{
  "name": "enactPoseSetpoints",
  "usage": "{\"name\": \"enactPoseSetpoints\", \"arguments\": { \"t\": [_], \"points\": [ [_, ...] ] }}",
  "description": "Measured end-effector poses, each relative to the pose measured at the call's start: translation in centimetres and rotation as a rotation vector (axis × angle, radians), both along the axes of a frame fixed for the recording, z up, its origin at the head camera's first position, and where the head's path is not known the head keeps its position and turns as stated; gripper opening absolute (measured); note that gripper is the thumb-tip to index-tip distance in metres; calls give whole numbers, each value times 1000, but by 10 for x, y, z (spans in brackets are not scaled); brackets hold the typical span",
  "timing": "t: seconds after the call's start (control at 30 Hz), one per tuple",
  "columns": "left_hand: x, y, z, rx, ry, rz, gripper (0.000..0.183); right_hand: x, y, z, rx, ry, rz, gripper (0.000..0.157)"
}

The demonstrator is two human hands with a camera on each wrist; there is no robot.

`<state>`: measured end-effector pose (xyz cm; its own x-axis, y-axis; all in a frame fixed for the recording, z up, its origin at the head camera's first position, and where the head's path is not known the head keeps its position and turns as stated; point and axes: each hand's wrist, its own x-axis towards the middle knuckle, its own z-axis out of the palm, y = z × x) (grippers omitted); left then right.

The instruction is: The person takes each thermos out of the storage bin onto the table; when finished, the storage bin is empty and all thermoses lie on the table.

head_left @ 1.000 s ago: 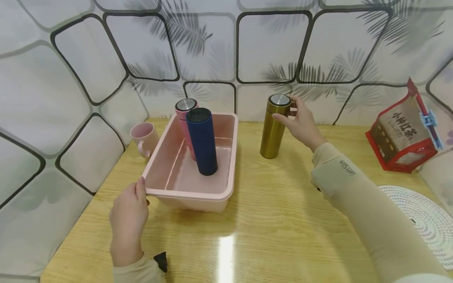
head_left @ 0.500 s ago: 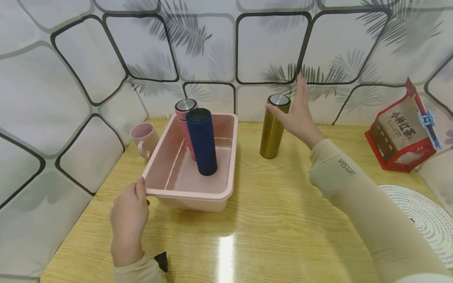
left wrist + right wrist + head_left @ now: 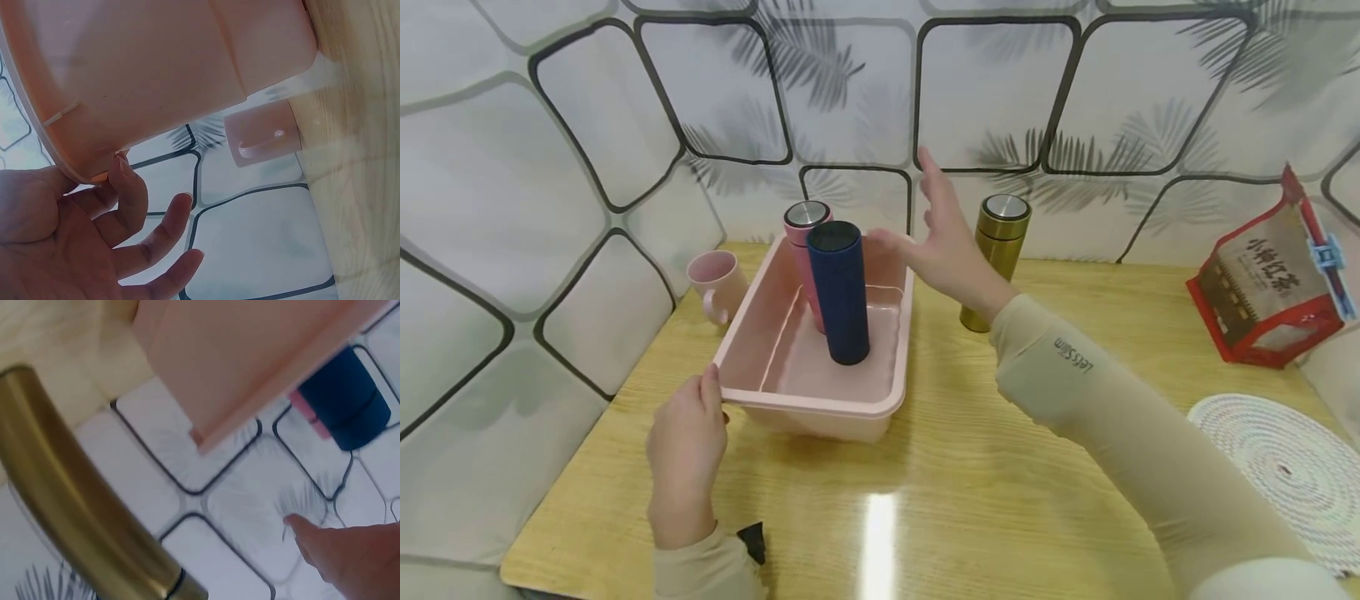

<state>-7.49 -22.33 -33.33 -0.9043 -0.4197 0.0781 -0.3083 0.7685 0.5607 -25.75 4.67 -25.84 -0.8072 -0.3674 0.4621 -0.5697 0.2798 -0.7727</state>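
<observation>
My left hand (image 3: pixel 688 454) pinches the near left corner of a pink plastic basin (image 3: pixel 820 407) between thumb and fingers; the left wrist view shows the other fingers loose below the rim. Inside the basin stand a navy blue thermos (image 3: pixel 841 296) and, behind it, a pink thermos (image 3: pixel 805 258) with a silver lid top. My right hand (image 3: pixel 951 250) is in the air by the basin's right rim, thumb and fingers spread, holding nothing. Behind its wrist a gold thermos (image 3: pixel 1003 229) stands upright on the table, partly hidden; in the right wrist view the gold thermos (image 3: pixel 69 487) lies at left.
A pink mug (image 3: pixel 715 287) stands left of the basin. At the right are a red and brown tea bag packet (image 3: pixel 1262 275) with a blue clip and a round woven mat (image 3: pixel 1277 475). A patterned cloth wall (image 3: pixel 992 92) closes the table's back and left sides.
My right hand has let go of the gold thermos and moved left toward the basin. The gold thermos stays in place, and my left hand keeps its hold. The head view has shifted slightly.
</observation>
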Motion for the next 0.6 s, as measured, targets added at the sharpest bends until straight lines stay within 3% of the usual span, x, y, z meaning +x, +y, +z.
{"name": "enactPoseSetpoints", "arguments": {
  "t": [0.2,0.43,0.6],
  "points": [
    [0,1,1,9,13,5,61,0,-32,-24,-8,-202,60,106],
    [0,1,0,14,22,10,61,-1,-53,-38,-4,-261,100,100],
    [0,-1,-1,14,27,14,61,-2,-59,-44,44,-240,66,79]
  ]
}}
